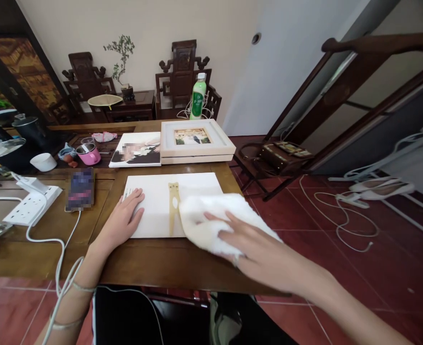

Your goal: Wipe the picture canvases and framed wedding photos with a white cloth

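- The white cloth (211,220) lies bunched on the right half of a white panel (154,201) and hangs over the panel's near right corner, at the front edge of the table.
- I read the right hand (254,249) as spread flat on top of the cloth, fingers extended and palm down. It presses rather than grips.
- The left hand (125,215) lies open and flat on the panel's left edge, holding nothing.
- A brass-coloured strut (173,206) runs down the panel's middle, just beside the cloth.
- The panel rests flat on a dark wooden table (150,268).
- Behind it lie a photo print (135,149) and a framed picture (195,139), side by side.
- To the left I see a phone (80,189) on a white cable, a power strip (31,203) and a pink cup (88,153).
- A green bottle (198,98) stands beyond the frame, in front of a carved chair (182,72) at the wall.
- The floor (341,278) is red tile, with loose white cables (344,225) to the right, well apart from the table.
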Demonstrator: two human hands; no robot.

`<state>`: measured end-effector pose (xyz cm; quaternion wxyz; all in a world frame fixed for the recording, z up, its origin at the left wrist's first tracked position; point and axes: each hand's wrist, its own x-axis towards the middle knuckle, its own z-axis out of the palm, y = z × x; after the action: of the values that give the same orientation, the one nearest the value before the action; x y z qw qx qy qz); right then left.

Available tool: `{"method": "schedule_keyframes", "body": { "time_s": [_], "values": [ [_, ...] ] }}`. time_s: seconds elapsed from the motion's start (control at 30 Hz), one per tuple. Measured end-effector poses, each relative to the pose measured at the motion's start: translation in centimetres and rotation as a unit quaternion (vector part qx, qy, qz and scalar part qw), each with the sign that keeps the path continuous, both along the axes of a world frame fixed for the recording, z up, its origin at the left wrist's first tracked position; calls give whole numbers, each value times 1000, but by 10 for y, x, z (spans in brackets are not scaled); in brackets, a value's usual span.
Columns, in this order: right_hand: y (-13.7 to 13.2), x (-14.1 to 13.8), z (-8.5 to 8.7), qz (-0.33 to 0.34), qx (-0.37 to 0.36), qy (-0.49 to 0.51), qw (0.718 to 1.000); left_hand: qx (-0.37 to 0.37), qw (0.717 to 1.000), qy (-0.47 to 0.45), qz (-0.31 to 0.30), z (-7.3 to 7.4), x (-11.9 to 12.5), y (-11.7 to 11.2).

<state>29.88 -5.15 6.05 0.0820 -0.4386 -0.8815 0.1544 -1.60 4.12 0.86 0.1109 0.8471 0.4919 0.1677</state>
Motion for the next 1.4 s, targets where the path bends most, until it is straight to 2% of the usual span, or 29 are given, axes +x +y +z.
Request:
{"method": "schedule_keyframes", "body": {
  "time_s": [0.1, 0.2, 0.27, 0.33, 0.43, 0.5, 0.63, 0.67, 0.77, 0.83, 0.9, 1.03, 1.13, 1.2, 1.3, 1.4],
  "values": [
    [53, 1, -11, -36, 29, 18, 999, -1, 1000, -4, -2, -1, -1, 1],
    [106, 0, -23, -99, 40, 43, 993, -3, 1000, -6, -1, -1, -2, 1],
    [130, -1, -27, -124, 35, 59, 990, -3, 1000, -7, -1, -2, -2, 1],
    [139, -2, -29, -129, 39, 71, 988, -2, 1000, -10, -1, -3, -2, 1],
    [122, -1, -31, -112, 54, 81, 989, -2, 1000, -16, 1, -3, -2, 1],
    [93, 1, -32, -100, 50, 83, 990, -4, 1000, -18, 2, -3, -1, 1],
    [16, 9, -28, -89, 18, 86, 992, -4, 1000, -14, 5, -3, -1, 1],
    [0, 11, -25, -63, 13, 87, 994, -3, 1000, -13, 4, -3, -1, 1],
    [-27, 15, -18, -4, -16, 76, 997, 0, 1000, -11, -2, -3, -1, 1],
    [-23, 16, -17, -24, -31, 66, 997, -2, 1000, -8, -3, -3, -1, 1],
    [-1, 16, -20, -78, -39, 65, 994, -3, 1000, -5, -4, -3, -2, 1],
    [73, 9, -30, -156, -23, 98, 983, -3, 1000, -9, -5, -3, -2, 1],
    [123, 1, -31, -164, -16, 111, 980, -6, 1000, -13, -3, -2, -2, 0],
    [140, -3, -29, -167, -10, 114, 979, -6, 1000, -16, -4, -1, -1, 0],
    [134, -6, -28, -155, 18, 95, 983, -7, 1000, -22, -1, -1, -1, 0],
    [93, -8, -29, -116, 42, 71, 990, -10, 1000, -21, 5, -1, 0, 0]
  ]
}}
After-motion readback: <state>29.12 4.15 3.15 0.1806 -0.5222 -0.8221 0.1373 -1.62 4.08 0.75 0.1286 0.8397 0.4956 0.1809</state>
